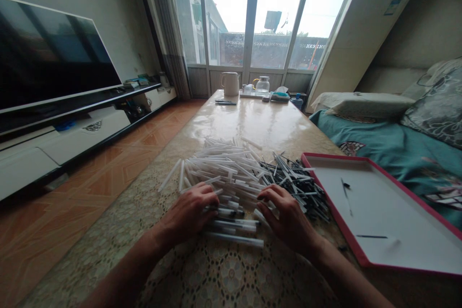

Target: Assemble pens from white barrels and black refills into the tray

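Observation:
A heap of translucent white pen barrels (224, 161) lies on the table in front of me. My left hand (197, 209) is at its near left side, fingers curled down around pen barrels whose ends stick out to the right; its fingertips are partly hidden. Several assembled-looking pens (234, 239) lie in a row just below that hand. On the heap's right edge is my right hand (283, 211), its thumb and fingers bent but apart, close to a white barrel. Dark pen refills (299, 183) are piled beyond the right hand.
A white tray with a red rim (350, 250) stands at the right, with a few dark and clear pieces in it. At the table's far end are a kettle (231, 84), a glass jug (263, 85) and a tissue pack (280, 96). A bed (378, 139) borders the right side.

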{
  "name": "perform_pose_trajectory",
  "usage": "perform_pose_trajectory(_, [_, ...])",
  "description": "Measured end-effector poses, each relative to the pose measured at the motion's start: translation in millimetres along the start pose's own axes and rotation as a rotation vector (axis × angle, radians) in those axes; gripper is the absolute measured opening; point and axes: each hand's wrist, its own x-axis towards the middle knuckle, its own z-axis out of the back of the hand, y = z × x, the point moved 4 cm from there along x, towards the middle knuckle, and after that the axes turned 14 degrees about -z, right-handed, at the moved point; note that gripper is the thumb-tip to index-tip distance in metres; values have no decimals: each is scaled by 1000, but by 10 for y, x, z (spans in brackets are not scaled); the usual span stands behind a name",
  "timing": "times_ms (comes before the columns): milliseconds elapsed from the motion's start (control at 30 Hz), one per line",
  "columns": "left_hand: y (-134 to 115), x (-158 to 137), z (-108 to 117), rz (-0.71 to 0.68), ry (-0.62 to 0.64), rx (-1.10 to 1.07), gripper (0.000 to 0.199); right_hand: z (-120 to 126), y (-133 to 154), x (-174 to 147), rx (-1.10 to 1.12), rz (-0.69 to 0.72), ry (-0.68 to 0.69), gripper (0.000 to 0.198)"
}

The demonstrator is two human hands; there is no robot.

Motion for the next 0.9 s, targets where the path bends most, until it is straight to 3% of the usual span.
perform_pose_trajectory(233, [-40,42,-20,-48,-12,170,9,8,-42,11,75,-11,8,12])
perform_pose_trajectory(433, [-326,130,-98,-264,-118,190,16,-69,189,-64,98,134,191,25])
perform_pose_trajectory(533, [-404,146,-141,-325,-133,180,15,-112,231,-83,55,142,225,16])
perform_pose_trajectory(767, [-77,49,2,-109,-269,53,12,38,-1,14,186,-18,94,23])
perform_pose_trajectory(900, [-10,34,21,-56,-259,-16,18,74,-74,39,189,-62,45,24])
